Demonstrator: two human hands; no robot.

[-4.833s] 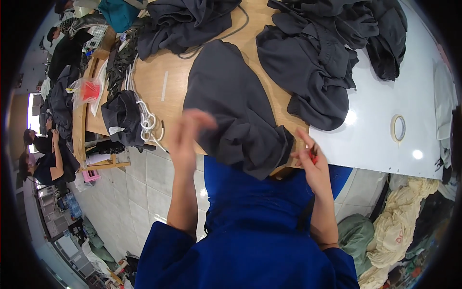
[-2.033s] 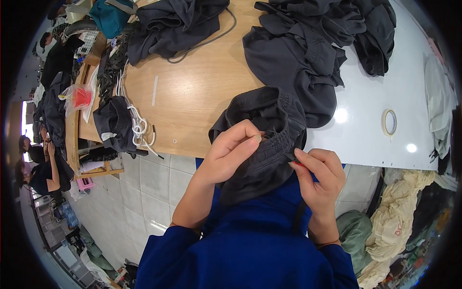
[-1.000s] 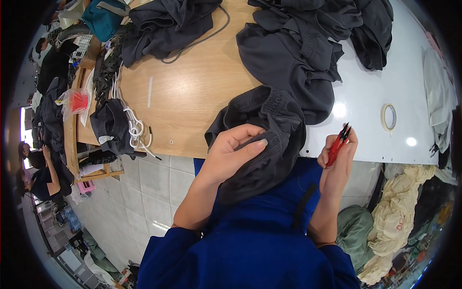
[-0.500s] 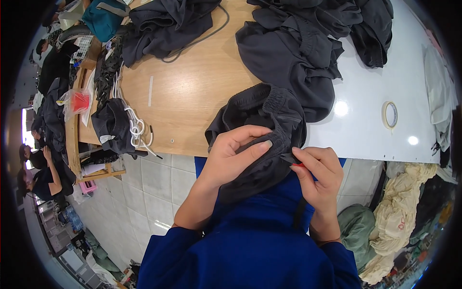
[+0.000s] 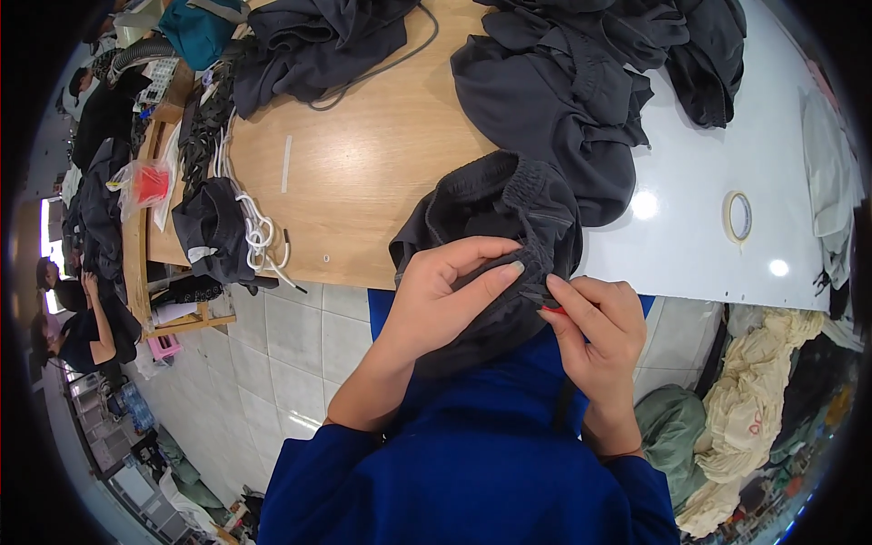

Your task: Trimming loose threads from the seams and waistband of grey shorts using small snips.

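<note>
A dark grey garment [image 5: 495, 213] with an elastic waistband hangs over the front edge of the wooden table [image 5: 363, 173], bunched toward me. My left hand [image 5: 450, 295] grips its fabric, thumb and fingers pinching a fold. My right hand [image 5: 595, 331] holds a small red-handled tool [image 5: 550, 309], its tip against the same fold, right beside my left fingertips.
More dark garments [image 5: 563, 82] are piled at the back of the table, another heap [image 5: 318, 36] lies far left with a grey cord. A roll of tape [image 5: 738, 216] lies on the white table part. White cords [image 5: 254, 232] hang at the left edge. Cloth bags [image 5: 754, 400] sit on the floor right; people work far left.
One second ago my right hand was raised off the garment with the red tool; it has come back down to the fold held by my left hand. The garment stays bunched at the table edge.
</note>
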